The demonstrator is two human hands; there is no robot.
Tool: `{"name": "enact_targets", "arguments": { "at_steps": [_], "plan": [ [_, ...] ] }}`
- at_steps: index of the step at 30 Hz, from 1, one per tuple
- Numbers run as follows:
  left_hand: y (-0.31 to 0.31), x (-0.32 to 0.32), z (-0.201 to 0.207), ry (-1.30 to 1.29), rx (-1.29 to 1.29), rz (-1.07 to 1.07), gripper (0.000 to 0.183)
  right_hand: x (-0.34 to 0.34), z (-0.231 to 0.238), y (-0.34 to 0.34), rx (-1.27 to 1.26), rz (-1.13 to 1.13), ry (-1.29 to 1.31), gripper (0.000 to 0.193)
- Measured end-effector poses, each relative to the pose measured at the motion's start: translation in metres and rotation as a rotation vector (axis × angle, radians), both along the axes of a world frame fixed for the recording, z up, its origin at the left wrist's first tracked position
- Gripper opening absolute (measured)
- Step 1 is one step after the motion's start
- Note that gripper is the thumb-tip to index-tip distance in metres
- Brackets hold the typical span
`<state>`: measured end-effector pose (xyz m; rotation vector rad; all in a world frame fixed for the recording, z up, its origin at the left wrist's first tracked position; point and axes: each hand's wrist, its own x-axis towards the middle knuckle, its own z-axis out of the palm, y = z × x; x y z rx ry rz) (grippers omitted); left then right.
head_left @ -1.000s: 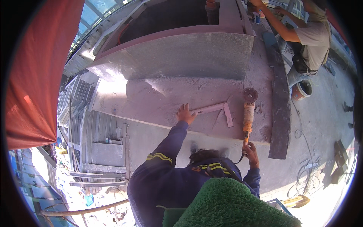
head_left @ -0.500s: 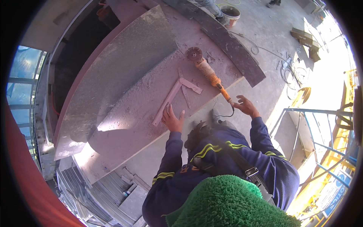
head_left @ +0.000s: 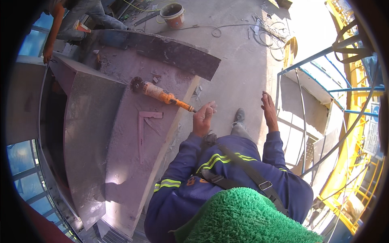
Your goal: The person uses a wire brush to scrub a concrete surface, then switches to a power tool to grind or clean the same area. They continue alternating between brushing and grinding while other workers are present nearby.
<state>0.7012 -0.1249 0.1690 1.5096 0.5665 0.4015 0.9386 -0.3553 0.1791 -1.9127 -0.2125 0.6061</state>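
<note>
Your left hand (head_left: 204, 117) hangs just off the handle end of the orange angle grinder (head_left: 161, 94), fingers half curled and loose, gripping nothing (fingertips close to the handle tip, whether they touch it you can't tell). The grinder lies flat on the dusty curved slab (head_left: 133, 162), disc end pointing away from you, handle toward the slab's near edge. Your right hand (head_left: 269, 110) is well clear of the grinder on the far side from the slab, fingers straight and together, palm empty, over bare concrete floor (head_left: 239, 65). A metal square (head_left: 144, 127) lies on the slab just beside the grinder, on your side of it, not touching it. Beyond the grinder a dark curved strip (head_left: 170, 50) rims the slab. Further past it, an orange bucket (head_left: 174, 15) and coiled cable (head_left: 267, 34) sit on the floor. Another person (head_left: 77, 16) bends at the slab's far corner, well apart from the grinder.
</note>
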Motion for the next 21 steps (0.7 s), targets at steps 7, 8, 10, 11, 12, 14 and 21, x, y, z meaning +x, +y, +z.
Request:
{"name": "enact_targets", "arguments": {
  "at_steps": [7,8,10,11,12,14,21],
  "plan": [
    [-0.078,0.302,-0.025,0.004,-1.243,0.056,0.097,0.138,0.134,-0.005,0.367,-0.049,-0.757,0.095],
    [-0.094,0.334,-0.017,-0.023,-1.208,-0.001,0.098,0.151,0.132,-0.01,0.356,-0.022,-0.846,0.093],
    [-0.13,0.404,0.013,-0.189,-1.131,-0.184,0.1,0.184,0.104,-0.01,0.131,0.114,-0.804,0.09],
    [-0.14,0.421,0.032,-0.234,-0.99,-0.319,0.099,0.192,0.078,-0.004,-0.076,0.245,-0.708,0.089],
    [-0.151,0.437,0.053,-0.173,-0.863,-0.302,0.097,0.199,0.055,-0.016,0.044,0.122,-0.389,0.089],
    [-0.141,0.455,0.09,-0.246,-0.505,-0.464,0.092,0.252,0.018,-0.025,0.308,-0.013,0.157,0.09],
    [-0.094,0.498,0.025,0.108,0.714,-0.673,0.088,0.315,-0.015,0.005,0.821,-0.003,0.659,0.098]
  ]
}}
